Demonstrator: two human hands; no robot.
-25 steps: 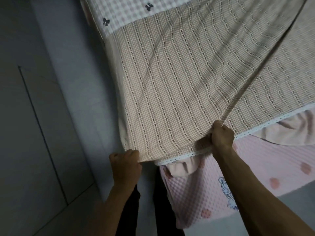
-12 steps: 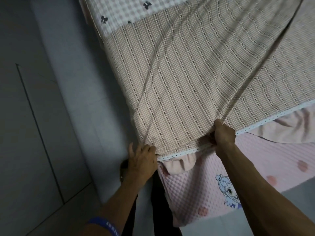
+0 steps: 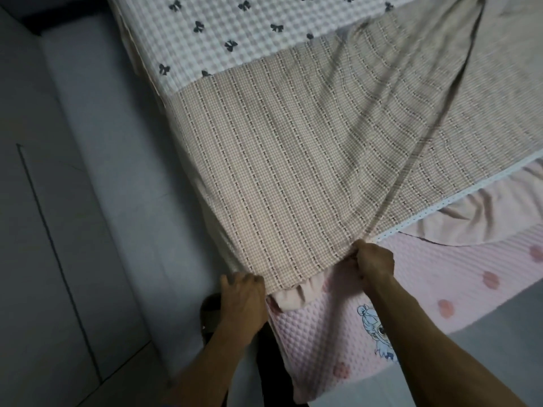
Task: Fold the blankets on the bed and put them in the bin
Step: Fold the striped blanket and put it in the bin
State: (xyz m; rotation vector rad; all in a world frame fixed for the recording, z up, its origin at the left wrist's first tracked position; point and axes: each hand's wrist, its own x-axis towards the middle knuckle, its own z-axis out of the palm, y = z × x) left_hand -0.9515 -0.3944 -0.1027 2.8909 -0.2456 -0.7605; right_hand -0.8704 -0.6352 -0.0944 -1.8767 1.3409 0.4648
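- A person stands at the corner of a bed, gathering the near edge of a beige checked blanket with a white lace trim, which lies spread across the mattress.
- The right hand pinches the trimmed hem in curled fingers, and a taut crease runs from that grip up across the blanket.
- The left hand sits at the blanket's near corner, to the left of the right hand; its fingers curl at the cloth's edge, but whether they actually grip it cannot be told.
- Beyond the beige blanket lies a white waffle-textured cover printed with small black bows; below its hem hangs a pink quilted bedspread with a cartoon girl.
- No bin appears in view.
- For a clean fold, both hands likely need a firm hold on matching corners, lifting evenly so the hem stays straight and the pale lining under the corner does not bunch.
- No brand, label or readable writing is visible; the cartoon figure carries no legible text.
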